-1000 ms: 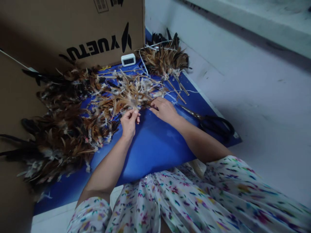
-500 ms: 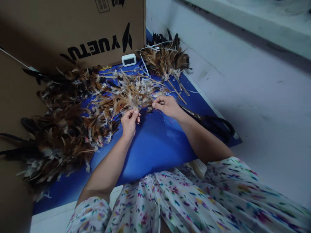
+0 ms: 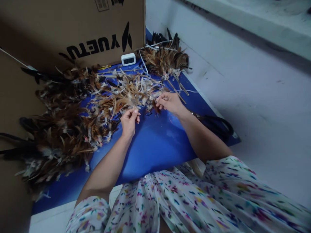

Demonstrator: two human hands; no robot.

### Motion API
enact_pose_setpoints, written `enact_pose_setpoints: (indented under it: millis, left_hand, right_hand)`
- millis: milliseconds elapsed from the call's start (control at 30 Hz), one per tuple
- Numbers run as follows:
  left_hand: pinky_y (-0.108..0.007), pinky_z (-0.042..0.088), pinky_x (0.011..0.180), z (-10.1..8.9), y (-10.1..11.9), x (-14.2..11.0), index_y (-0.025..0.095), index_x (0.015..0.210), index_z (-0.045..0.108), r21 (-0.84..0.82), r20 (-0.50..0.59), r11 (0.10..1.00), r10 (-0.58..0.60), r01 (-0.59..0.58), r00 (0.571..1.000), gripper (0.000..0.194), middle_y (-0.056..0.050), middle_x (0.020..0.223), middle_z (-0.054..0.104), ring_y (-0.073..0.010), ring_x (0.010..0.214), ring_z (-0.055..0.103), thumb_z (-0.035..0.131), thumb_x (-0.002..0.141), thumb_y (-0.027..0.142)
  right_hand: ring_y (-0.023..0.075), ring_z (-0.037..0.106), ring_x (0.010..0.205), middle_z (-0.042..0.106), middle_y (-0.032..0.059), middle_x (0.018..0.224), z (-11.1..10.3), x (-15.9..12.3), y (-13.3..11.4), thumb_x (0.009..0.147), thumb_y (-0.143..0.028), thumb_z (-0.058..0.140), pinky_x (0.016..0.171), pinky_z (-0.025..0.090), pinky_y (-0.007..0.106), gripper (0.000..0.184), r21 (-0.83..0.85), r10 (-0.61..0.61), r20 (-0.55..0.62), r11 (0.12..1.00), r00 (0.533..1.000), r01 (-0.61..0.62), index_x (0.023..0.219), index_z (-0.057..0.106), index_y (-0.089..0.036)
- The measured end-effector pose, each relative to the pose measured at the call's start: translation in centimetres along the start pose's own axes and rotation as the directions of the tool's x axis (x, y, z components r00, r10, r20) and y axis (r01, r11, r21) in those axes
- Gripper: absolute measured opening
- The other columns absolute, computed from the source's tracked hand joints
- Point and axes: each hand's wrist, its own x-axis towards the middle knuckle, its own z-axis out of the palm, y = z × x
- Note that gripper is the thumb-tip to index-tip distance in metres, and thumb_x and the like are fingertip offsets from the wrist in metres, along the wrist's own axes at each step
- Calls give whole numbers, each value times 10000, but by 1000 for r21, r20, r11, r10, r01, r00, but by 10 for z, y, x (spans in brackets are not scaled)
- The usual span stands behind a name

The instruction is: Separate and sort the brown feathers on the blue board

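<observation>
Over a blue bench (image 3: 148,145), both forearms (image 3: 109,165) angle inward. The left hand (image 3: 128,122) pinches a pale tuft (image 3: 133,103); the right hand (image 3: 170,103) clasps a brown feather (image 3: 155,107).

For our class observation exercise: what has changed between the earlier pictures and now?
The right hand has moved rightward and slightly away from the body, widening its gap from the left hand. Brown feathers now show at its fingertips; whether gripped is unclear. Its forearm now hides the blades of the scissors. The left hand and white device stayed put.
</observation>
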Motion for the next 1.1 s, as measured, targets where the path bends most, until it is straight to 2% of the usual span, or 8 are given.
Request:
enact_pose_setpoints:
  millis: [67, 167, 333, 500, 700, 833, 967, 1100]
  left_hand:
    - [-167, 349, 395, 0, 0, 0, 146, 678, 628, -2, -3, 1000, -1, 1, 1000, 288, 38, 503, 542, -46, 409, 456, 715, 748, 412]
    - [-168, 347, 394, 0, 1, 0, 146, 683, 630, -8, -6, 1000, 3, -3, 1000, 284, 35, 511, 549, -46, 411, 459, 716, 747, 409]
    - [-166, 347, 397, 1, 1, 0, 143, 679, 630, -3, -2, 1000, -3, 3, 1000, 289, 40, 488, 536, -47, 406, 454, 717, 745, 411]
    - [-167, 348, 394, 0, -1, 0, 147, 682, 631, -5, 3, 1000, 4, -4, 1000, 284, 38, 494, 543, -49, 405, 457, 717, 745, 410]
    - [-166, 349, 399, 0, 0, 0, 149, 684, 633, 22, 10, 1000, -1, 1, 1000, 299, 41, 480, 534, -47, 400, 451, 710, 747, 431]
    - [-166, 347, 396, 0, 1, 0, 150, 677, 631, 20, 6, 1000, 0, 0, 1000, 300, 42, 475, 530, -49, 400, 452, 715, 741, 430]
    - [-168, 345, 394, 1, 1, 0, 148, 678, 633, 8, 8, 1000, -1, 1, 1000, 294, 39, 478, 535, -50, 400, 454, 719, 739, 422]
    - [-170, 353, 399, 1, 1, 0, 147, 686, 636, 0, 19, 1000, -7, 7, 1000, 292, 35, 501, 547, -51, 412, 463, 722, 738, 421]
  right_hand:
    - [122, 560, 535, 637, 31, 639, -2, 1, 6, 799, -218, 580, 554, 454, 266, 98, -242, -122, -105, 966, 987, 94, 717, 583, -163]
    - [196, 602, 740, 650, 69, 788, -3, -1, 10, 801, -165, 542, 716, 479, 349, 91, -575, -377, -185, 790, 907, 211, 834, 627, -163]
    - [243, 540, 977, 631, 111, 982, 4, -8, 6, 865, -124, 442, 870, 434, 391, 235, -666, -624, 63, 555, 779, 498, 947, 660, -157]
    - [263, 481, 1000, 627, 102, 1023, 10, -11, 8, 881, -149, 479, 828, 383, 401, 235, -694, -564, 345, 385, 750, 608, 979, 690, -177]
    - [261, 470, 971, 618, 108, 1004, 14, -11, 10, 924, -198, 456, 804, 347, 397, 244, -740, -495, 422, 297, 760, 604, 950, 696, -165]
    - [251, 496, 952, 620, 119, 958, 16, -10, 10, 922, -191, 452, 816, 364, 393, 230, -707, -504, 384, 379, 774, 597, 912, 677, -143]
    - [183, 546, 837, 631, 73, 885, 17, -8, 10, 869, -157, 496, 770, 414, 329, 148, -469, -535, 208, 680, 819, 563, 885, 643, -154]
    - [111, 510, 621, 607, -3, 732, 18, -6, 7, 816, -225, 560, 626, 410, 271, 82, -161, -389, -6, 909, 921, 383, 860, 611, -178]
